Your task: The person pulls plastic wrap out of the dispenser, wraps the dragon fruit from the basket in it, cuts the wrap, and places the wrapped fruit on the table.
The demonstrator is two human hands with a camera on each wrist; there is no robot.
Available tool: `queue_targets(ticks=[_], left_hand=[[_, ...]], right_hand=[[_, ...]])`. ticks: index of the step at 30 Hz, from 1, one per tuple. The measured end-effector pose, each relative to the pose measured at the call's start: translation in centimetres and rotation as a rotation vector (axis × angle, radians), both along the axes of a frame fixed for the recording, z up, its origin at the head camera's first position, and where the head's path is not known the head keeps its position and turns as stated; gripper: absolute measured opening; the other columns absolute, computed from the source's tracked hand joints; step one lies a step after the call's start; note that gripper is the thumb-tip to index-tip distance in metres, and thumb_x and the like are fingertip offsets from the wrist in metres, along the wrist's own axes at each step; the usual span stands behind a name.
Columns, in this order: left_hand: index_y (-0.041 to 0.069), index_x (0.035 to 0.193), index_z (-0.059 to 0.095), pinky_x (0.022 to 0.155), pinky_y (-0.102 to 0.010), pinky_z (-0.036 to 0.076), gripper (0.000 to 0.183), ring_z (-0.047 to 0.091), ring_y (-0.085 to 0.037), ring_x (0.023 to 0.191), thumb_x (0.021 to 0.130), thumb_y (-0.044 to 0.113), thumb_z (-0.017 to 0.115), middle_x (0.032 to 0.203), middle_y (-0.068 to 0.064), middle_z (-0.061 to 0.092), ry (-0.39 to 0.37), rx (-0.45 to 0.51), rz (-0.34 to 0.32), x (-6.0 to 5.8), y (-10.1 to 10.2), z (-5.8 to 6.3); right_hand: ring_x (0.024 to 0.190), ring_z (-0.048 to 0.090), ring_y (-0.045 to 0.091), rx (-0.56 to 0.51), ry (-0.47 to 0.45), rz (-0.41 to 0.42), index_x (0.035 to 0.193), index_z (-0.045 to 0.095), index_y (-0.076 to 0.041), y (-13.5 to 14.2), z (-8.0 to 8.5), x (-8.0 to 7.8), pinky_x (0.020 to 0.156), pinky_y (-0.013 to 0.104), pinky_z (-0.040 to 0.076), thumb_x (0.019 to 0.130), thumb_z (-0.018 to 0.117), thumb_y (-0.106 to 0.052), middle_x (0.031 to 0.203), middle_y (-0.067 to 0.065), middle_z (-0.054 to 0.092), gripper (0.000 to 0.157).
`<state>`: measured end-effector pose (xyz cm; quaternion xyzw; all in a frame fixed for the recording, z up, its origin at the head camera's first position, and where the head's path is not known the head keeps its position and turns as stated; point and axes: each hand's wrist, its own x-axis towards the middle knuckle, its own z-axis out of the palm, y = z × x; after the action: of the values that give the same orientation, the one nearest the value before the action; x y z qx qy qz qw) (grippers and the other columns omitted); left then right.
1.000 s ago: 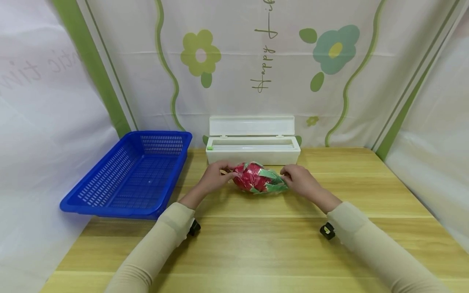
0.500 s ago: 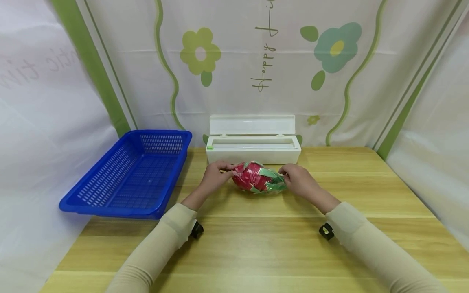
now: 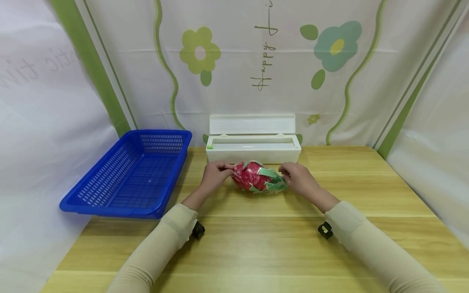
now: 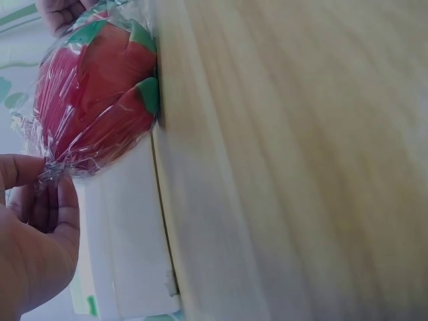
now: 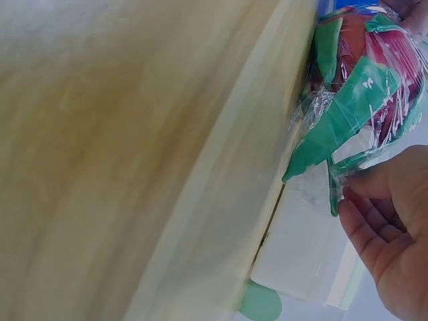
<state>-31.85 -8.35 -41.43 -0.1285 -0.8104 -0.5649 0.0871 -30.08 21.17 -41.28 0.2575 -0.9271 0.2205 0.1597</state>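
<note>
A red dragon fruit (image 3: 250, 177) with green leaf tips, covered in clear plastic wrap, lies sideways low over the table between both hands. At its left end my left hand (image 3: 214, 177) pinches the twisted end of the plastic wrap (image 4: 55, 171) between thumb and forefinger, as the left wrist view shows. My right hand (image 3: 299, 179) is at the leafy right end. In the right wrist view its thumb and forefinger pinch wrap beside a green leaf tip (image 5: 334, 190), the other fingers curled in behind.
Just behind the fruit stands a long white box (image 3: 253, 156), its lid (image 3: 253, 124) raised and a pale roll inside. A blue plastic basket (image 3: 110, 210) with slotted sides sits on the left of the wooden table (image 3: 256, 252). Printed fabric hangs behind and on both sides.
My left hand has shifted slightly left, its fingertips now closer together at the fruit's left end. The fruit and my right hand have barely moved.
</note>
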Motion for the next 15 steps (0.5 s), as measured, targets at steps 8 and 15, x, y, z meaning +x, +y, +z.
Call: queue_targets(ticks=[8, 15], left_hand=[[0.006, 0.088, 0.077, 0.059, -0.024, 0.047, 0.01, 0.064, -0.016, 0.079, 0.086, 0.0, 0.069, 0.092, -0.005, 0.072, 0.006, -0.051, -0.001, 0.18, -0.33, 0.45], [0.004, 0.092, 0.073, 0.067, -0.028, 0.053, 0.006, 0.063, -0.017, 0.079, 0.087, 0.002, 0.071, 0.087, -0.005, 0.07, 0.033, -0.114, -0.006, 0.45, -0.43, 0.76]], right_hand=[[0.083, 0.066, 0.028, 0.005, 0.04, 0.021, 0.096, 0.067, 0.001, -0.19, -0.06, 0.25, 0.074, 0.043, 0.054, 0.084, 0.065, 0.01, 0.09, 0.012, 0.069, 0.016], [0.086, 0.066, 0.028, 0.014, 0.051, 0.058, 0.097, 0.066, 0.0, -0.4, -0.04, 0.33, 0.075, 0.043, 0.054, 0.088, 0.062, 0.007, 0.092, 0.012, 0.069, 0.013]])
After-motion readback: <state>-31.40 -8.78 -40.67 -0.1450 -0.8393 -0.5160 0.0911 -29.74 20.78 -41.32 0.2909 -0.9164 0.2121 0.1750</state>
